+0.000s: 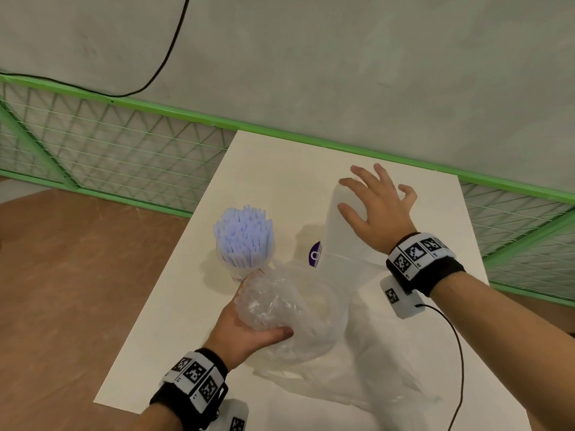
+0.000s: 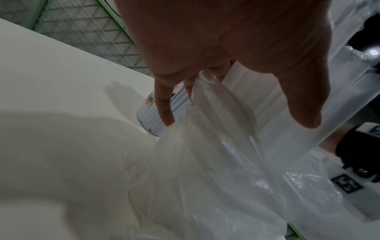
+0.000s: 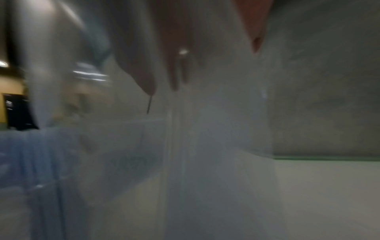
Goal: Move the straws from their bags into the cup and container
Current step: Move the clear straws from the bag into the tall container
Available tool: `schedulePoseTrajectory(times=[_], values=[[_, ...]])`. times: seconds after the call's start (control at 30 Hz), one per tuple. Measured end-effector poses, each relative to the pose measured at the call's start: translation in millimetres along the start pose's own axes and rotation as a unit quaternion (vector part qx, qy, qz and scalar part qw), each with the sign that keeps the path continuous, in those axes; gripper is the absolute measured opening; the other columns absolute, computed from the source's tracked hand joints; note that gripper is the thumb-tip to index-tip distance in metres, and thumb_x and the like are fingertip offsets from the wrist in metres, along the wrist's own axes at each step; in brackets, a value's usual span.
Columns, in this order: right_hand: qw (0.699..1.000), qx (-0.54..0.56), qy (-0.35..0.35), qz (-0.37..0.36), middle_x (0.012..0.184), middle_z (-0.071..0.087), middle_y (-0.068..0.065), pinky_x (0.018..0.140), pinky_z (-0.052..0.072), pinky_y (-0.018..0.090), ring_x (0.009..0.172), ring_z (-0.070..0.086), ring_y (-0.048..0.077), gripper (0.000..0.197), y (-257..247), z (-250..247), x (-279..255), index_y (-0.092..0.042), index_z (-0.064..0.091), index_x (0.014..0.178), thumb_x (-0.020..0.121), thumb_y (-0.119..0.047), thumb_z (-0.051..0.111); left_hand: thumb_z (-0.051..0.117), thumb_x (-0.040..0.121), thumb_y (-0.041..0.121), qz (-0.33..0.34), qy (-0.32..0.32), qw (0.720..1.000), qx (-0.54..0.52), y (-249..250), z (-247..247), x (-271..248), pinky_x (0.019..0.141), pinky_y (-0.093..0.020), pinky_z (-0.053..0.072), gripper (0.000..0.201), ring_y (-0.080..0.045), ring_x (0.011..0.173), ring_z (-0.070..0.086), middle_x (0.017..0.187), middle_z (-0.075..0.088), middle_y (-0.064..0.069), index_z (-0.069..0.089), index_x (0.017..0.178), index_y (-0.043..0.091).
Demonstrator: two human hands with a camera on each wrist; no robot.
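Note:
A clear cup (image 1: 245,262) packed with pale blue straws (image 1: 244,234) stands upright at the table's left side; its base (image 2: 150,116) shows in the left wrist view. My left hand (image 1: 264,306) grips a crumpled clear bag (image 1: 289,309) with a bundle of clear straws in it, right beside the cup. Thumb and fingers (image 2: 164,105) curl round that bag (image 2: 216,129). My right hand (image 1: 370,194) lies open, fingers spread, on a tall translucent container (image 1: 337,234). The right wrist view is blurred and shows fingers (image 3: 148,73) against the container's frosted wall (image 3: 205,146).
The white table (image 1: 193,321) has its left edge close to the cup, with brown floor beyond. Loose clear plastic (image 1: 392,368) lies at the near right. A purple label (image 1: 315,255) peeks beside the container. A green wire fence (image 1: 124,150) and grey wall stand behind.

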State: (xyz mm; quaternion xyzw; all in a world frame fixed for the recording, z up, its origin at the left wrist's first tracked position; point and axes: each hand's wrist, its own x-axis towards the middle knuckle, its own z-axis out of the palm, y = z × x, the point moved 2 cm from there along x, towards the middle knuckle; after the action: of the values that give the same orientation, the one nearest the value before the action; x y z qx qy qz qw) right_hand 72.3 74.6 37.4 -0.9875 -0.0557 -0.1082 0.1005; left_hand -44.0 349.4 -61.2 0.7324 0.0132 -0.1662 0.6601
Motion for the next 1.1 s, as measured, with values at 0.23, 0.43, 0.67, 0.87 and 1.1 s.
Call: schedulePoseTrajectory(times=[0.23, 0.43, 0.67, 0.87, 1.1], values=[[0.935, 0.27, -0.147, -0.174, 0.132, 0.053, -0.003, 0.096, 0.042, 0.023, 0.114, 0.053, 0.007, 0.065, -70, -22, -57, -0.019, 0.044, 0.141, 0.077, -0.014, 0.055, 0.096, 0.051, 0.008, -0.025, 0.011, 1.0, 0.005, -2, -3, 3, 0.08, -0.008, 0.05, 0.086, 0.0, 0.099, 0.067, 0.105, 0.073, 0.01, 0.057, 0.127, 0.015], [0.915, 0.311, -0.231, -0.113, 0.132, 0.044, -0.014, 0.098, 0.031, 0.006, 0.123, 0.042, 0.0, 0.089, -84, 9, -105, -0.029, 0.031, 0.146, 0.073, -0.036, 0.081, 0.095, 0.053, 0.005, -0.024, 0.01, 1.0, 0.007, -1, -3, 4, 0.076, -0.008, 0.05, 0.085, -0.001, 0.098, 0.068, 0.105, 0.073, 0.005, 0.056, 0.128, 0.012], [0.933, 0.343, -0.092, -0.055, 0.108, 0.058, -0.019, 0.089, 0.037, 0.008, 0.104, 0.056, 0.003, 0.058, -98, 28, -119, -0.028, 0.051, 0.122, 0.073, -0.031, 0.08, 0.092, 0.055, 0.003, -0.005, -0.006, 1.0, 0.009, 8, 3, 3, 0.075, -0.012, 0.051, 0.077, -0.004, 0.095, 0.069, 0.102, 0.074, 0.009, 0.058, 0.123, 0.011], [0.931, 0.359, -0.023, -0.06, 0.1, 0.059, -0.015, 0.086, 0.043, 0.013, 0.094, 0.056, -0.001, 0.035, -101, 32, -128, -0.022, 0.06, 0.109, 0.075, -0.018, 0.07, 0.094, 0.042, 0.031, -0.01, -0.005, 1.0, -0.016, 7, 4, 0, 0.085, -0.019, 0.054, 0.094, -0.01, 0.105, 0.068, 0.112, 0.072, 0.002, 0.057, 0.127, 0.015], [0.927, 0.37, 0.015, -0.056, 0.092, 0.057, -0.007, 0.079, 0.048, 0.025, 0.088, 0.055, 0.007, 0.02, -104, 37, -134, -0.014, 0.06, 0.093, 0.074, -0.01, 0.066, 0.094, 0.046, 0.03, -0.008, -0.01, 1.0, -0.009, 13, 9, -2, 0.092, -0.025, 0.053, 0.091, -0.009, 0.107, 0.066, 0.114, 0.071, 0.005, 0.055, 0.127, 0.018]])
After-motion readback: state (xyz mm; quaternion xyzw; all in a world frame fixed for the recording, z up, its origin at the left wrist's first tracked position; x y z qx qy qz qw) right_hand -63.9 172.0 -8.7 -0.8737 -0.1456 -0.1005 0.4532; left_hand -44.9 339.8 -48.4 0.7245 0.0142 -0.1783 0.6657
